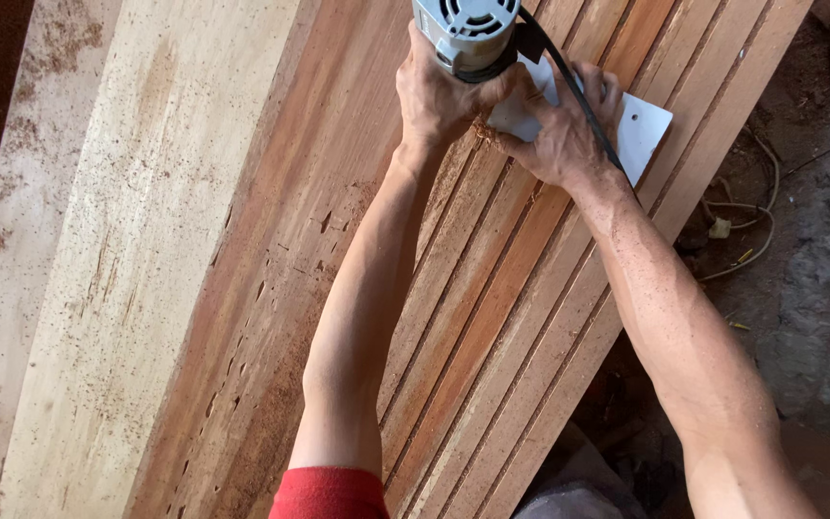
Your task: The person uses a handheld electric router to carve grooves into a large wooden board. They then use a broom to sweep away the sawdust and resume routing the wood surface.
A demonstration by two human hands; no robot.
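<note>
A grey power router (470,34) stands on a row of narrow reddish wood strips (492,317) at the top of the head view. My left hand (434,96) grips its body from the left. My right hand (564,125) presses on its white base plate (647,130), fingers spread over the plate. A black cord (578,101) runs from the tool across my right hand. Sawdust coats both forearms and hands.
Wide pale and reddish planks (146,269) lie to the left of the strips, dusted with sawdust. To the right is a dirt floor with a stone (823,317) and a loose pale cable (756,216).
</note>
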